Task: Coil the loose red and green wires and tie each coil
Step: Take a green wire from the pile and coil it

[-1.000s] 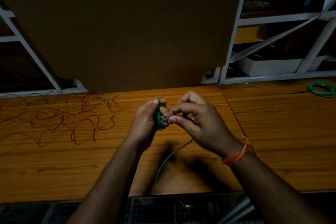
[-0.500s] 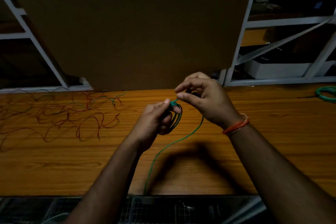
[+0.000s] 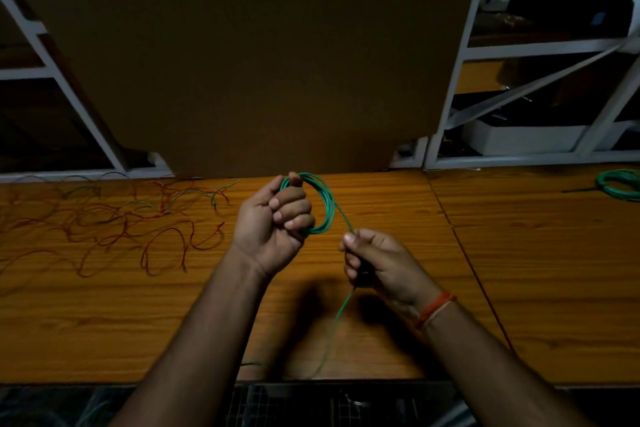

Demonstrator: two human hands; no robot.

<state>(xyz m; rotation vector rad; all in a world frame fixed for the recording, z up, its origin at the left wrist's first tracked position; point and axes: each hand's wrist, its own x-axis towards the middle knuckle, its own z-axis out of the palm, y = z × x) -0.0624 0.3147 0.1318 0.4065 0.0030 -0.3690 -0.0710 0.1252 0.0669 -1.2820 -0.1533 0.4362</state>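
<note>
A: Start close in. What's nearest?

B: The tail (image 3: pixel 337 317) of the green wire, running down off the front edge of the table (image 3: pixel 104 322) toward the person. It's dim there, so I can't tell where it ends.

A: And the hands?

B: The right hand (image 3: pixel 375 263) has its fingers curled round that tail, pinching it just below the coil. The left hand (image 3: pixel 273 222) is fisted round one side of the green coil (image 3: pixel 327 204), thumb on top, loops standing out to the right, held above the table.

A: How will it handle?

B: Light and thin, I'd judge, springy enough that the loops want to open if let go. Best held where the turns bunch together, as the left hand does, while the right feeds the tail with slight tension. Pinch loosely and the smooth sleeve may slip.

A: Farther out?

B: The loose wires (image 3: pixel 114 218), mostly red with some green, lie tangled on the left, well apart from the hands. A finished green coil (image 3: pixel 620 184) sits at the far right. Behind stand a cardboard sheet (image 3: pixel 242 45) and shelving.
</note>
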